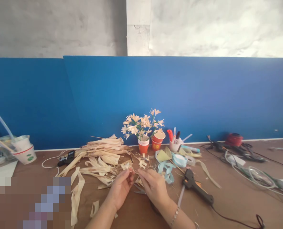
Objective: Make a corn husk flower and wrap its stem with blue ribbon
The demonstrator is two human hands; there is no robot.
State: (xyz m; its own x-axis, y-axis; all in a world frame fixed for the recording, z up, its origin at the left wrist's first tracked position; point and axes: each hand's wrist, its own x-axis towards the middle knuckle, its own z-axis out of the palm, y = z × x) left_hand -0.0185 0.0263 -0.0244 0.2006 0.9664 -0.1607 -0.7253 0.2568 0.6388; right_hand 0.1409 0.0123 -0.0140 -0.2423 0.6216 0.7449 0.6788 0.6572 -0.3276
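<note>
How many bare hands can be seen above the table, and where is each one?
2. The left hand is at the front centre, near the pale dry strips; the right hand is beside it, nearer the black glue gun. More may be hidden at the pixelated lower left.

Bare hands (155, 187), bare forearms (102, 212), silvery bracelet (175, 216) at the right wrist (165, 205)

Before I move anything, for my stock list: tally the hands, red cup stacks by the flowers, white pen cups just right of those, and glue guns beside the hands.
Hands: 2, left hand and right hand
Red cup stacks: 2
White pen cup: 1
Black glue gun: 1
Total: 6
</note>
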